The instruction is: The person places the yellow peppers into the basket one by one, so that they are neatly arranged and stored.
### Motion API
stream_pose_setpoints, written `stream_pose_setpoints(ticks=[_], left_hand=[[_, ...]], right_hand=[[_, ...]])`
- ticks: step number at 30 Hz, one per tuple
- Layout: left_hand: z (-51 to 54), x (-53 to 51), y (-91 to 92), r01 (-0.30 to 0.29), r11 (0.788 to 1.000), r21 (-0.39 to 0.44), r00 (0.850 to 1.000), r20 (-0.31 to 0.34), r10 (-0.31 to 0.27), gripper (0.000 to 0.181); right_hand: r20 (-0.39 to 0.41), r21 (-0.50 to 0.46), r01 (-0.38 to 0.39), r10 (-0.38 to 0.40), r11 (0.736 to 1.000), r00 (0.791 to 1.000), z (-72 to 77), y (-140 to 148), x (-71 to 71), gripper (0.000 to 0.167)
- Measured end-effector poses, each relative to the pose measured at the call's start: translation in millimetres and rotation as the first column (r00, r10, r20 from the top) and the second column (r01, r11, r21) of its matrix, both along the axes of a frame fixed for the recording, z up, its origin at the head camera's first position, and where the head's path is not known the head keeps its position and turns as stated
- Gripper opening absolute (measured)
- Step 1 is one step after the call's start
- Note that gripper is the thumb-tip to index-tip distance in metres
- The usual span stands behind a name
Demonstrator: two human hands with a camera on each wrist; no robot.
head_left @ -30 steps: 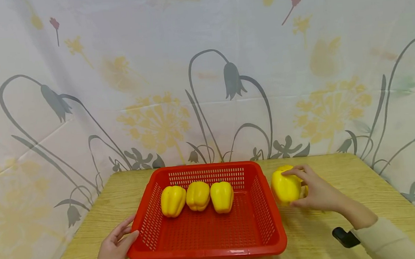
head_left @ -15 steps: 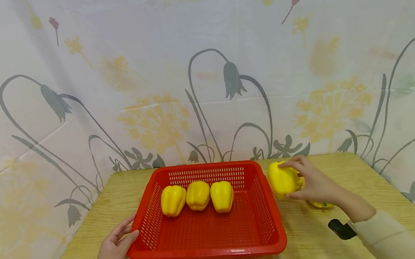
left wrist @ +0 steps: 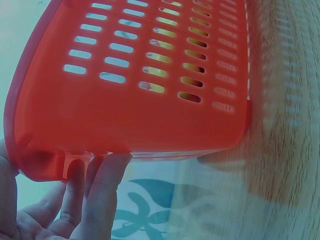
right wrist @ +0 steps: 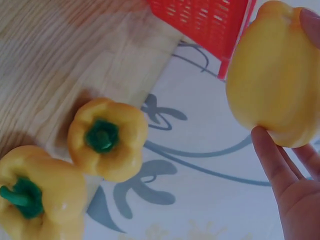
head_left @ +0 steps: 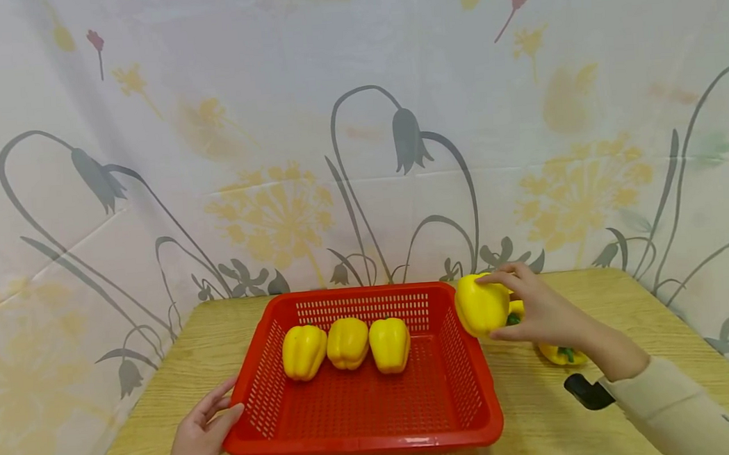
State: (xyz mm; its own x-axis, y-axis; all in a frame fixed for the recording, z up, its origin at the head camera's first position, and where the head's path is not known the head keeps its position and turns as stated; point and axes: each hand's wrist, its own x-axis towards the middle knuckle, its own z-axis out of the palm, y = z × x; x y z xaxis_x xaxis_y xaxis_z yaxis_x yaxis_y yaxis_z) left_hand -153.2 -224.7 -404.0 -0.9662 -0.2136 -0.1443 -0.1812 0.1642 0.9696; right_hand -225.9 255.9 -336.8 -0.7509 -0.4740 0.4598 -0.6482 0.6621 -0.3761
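Pinching pepper [head_left: 481, 307] in right grip [head_left: 542, 317], roughly end to end along its long axis. Held just left of palm, at right rim of basket [head_left: 365, 444] near far corner; cannot tell if touching. Well apart from left grip [head_left: 203, 432], pinching basket's left rim
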Motion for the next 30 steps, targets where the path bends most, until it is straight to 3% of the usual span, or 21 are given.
stream_pose_setpoints(ticks=[7,20,30], left_hand=[[-0.3,-0.4,-0.8,0.003,1.0,-0.006,1.0,0.004,-0.003,0.06],[-0.6,-0.8,-0.6,0.002,1.0,-0.006,1.0,-0.002,-0.002,0.06],[-1.3,-1.2,-1.0,0.0,1.0,-0.007,1.0,0.012,0.0,0.061]], right_hand=[[0.046,-0.026,-0.008,0.01,1.0,0.999,6.4,-15,-3.1,0.071],[0.037,-0.031,-0.04,0.041,0.999,0.998,18.8,-48,-7.7,0.071],[0.077,-0.048,-0.096,0.099,0.994,0.992,19.2,-80,-9.9,0.07]])
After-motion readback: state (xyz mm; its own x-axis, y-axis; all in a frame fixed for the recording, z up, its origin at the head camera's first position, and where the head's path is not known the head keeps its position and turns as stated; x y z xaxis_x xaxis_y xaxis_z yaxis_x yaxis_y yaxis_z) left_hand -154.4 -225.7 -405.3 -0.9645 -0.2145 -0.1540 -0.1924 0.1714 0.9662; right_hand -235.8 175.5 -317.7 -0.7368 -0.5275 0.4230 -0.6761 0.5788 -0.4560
